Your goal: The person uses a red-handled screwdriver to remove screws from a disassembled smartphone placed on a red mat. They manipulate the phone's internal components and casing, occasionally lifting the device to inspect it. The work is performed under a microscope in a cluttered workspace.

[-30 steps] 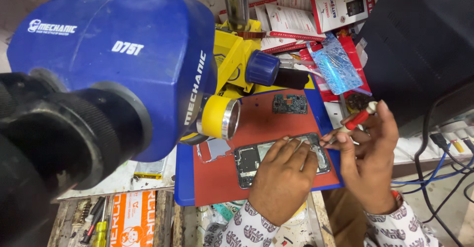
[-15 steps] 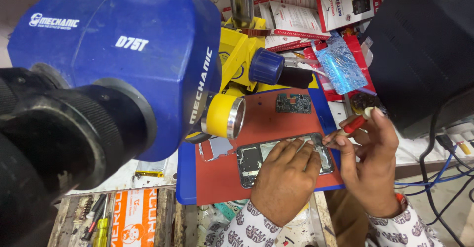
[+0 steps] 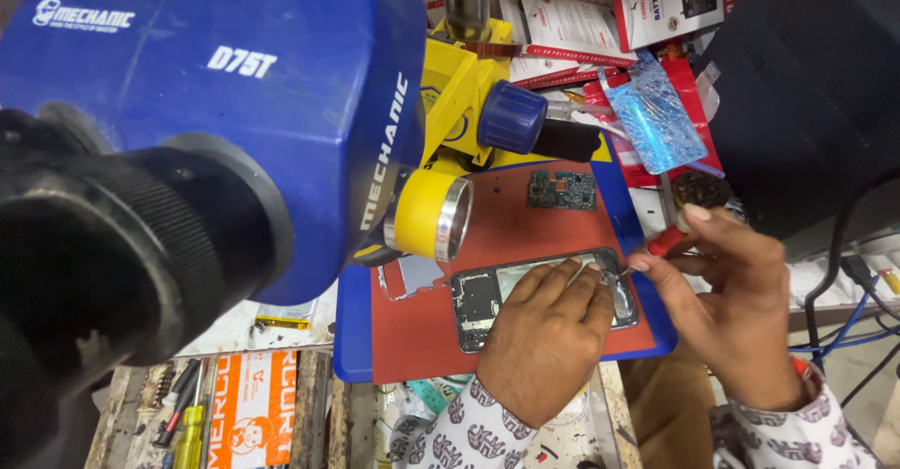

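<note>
— Where is the opened black smartphone [image 3: 487, 302] kept?
— On the red work mat [image 3: 506, 230], near its front edge; it is pressed flat under the left hand [image 3: 544, 342].
— And the right hand [image 3: 736, 305]?
— Its grip is closed on a red-handled screwdriver [image 3: 661, 242], tip at the phone's right end.
— The tool is best held upright, pressure kept light.
</note>
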